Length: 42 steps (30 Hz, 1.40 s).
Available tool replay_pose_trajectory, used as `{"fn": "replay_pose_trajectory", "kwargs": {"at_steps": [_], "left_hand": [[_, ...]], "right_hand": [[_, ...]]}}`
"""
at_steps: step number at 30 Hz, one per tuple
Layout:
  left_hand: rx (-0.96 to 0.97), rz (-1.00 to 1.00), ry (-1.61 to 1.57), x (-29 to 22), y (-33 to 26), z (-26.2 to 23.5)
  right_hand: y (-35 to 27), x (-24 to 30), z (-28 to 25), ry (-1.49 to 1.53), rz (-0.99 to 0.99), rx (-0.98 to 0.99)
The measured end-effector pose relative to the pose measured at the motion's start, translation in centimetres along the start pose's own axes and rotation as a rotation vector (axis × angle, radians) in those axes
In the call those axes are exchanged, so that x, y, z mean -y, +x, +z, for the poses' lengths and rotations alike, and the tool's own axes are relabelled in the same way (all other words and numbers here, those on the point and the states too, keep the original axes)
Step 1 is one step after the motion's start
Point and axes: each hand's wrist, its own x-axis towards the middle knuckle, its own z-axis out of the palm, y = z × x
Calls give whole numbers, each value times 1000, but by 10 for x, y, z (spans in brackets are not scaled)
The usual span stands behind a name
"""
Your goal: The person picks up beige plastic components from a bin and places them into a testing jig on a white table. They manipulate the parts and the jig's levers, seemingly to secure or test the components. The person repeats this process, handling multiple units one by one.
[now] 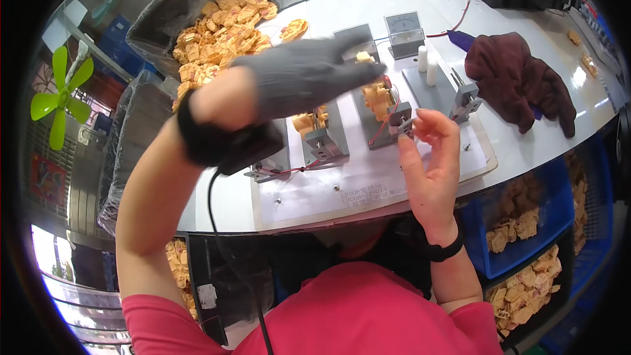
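Note:
My left hand (pixel 299 75), in a grey glove, stretches across a row of grey test fixtures. Its fingers are extended and apart, slightly blurred by motion. A small cream-coloured piece (pixel 365 57) shows in the gap between thumb and fingers; whether they touch it I cannot tell. Below the fingertips, a yellow plastic part (pixel 378 100) with a thin red wire sits in a fixture (pixel 388 133). My bare right hand (pixel 430 167) pinches a small metal pin (pixel 405 127) at that fixture's near end. Another yellow part (pixel 309 121) sits in the fixture to the left, partly behind my left arm.
A lined bin of yellow parts (pixel 223 33) stands far left. At the back is a small analog meter (pixel 403 29). White posts (pixel 431 72) rise from the right fixture. A dark brown cloth (pixel 509 72) lies right; a blue crate (pixel 483 243) is below the table edge.

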Motion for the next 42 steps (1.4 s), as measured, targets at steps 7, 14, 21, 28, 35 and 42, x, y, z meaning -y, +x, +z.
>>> {"fn": "replay_pose_trajectory", "kwargs": {"at_steps": [7, 14, 21, 28, 35, 42], "left_hand": [[-741, -291, -967, 16, -146, 2], [-1185, -181, -1919, 91, -251, 96], [-1302, -169, -2247, 103, -271, 170], [-1409, -232, -2228, 112, -273, 189], [-1408, -255, -2291, 135, -280, 221], [-1553, -420, -2196, 122, -272, 241]], "right_hand": [[-7, -2, 2, -64, -19, -16], [-8, 5, 5, -8, 67, -11], [-8, 5, 6, -72, 89, 8], [-9, 5, 7, -85, 145, 21], [-5, 13, 12, -78, 167, 36], [-2, 7, 5, -111, 226, -26]]}}
